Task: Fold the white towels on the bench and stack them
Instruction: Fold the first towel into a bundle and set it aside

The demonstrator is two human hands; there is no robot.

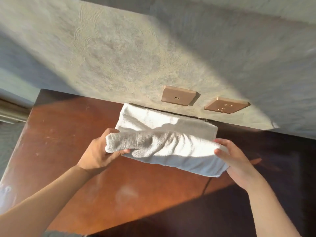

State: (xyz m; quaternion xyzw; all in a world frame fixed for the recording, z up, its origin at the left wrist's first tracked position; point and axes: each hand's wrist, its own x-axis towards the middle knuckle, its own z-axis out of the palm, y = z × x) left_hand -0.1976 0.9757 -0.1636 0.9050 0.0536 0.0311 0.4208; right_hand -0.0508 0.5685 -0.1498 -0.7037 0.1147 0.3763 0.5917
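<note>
A folded white towel (171, 151) is held between both hands just above the reddish-brown wooden bench (71, 137). My left hand (97, 154) grips its left end, thumb on top and fingers underneath. My right hand (234, 161) clasps its right end from the side. Directly behind it, a second folded white towel (153, 120) lies on the bench against the wall. The held towel overlaps that towel's front edge and hides part of it. Whether the held towel touches the bench is hidden.
A textured grey-green wall (136, 57) rises right behind the bench, with two bronze socket plates (179, 95) (226, 105) just above the towels. The bench's left edge (18, 142) drops to a carpeted floor. A dark shadow covers the bench's right side.
</note>
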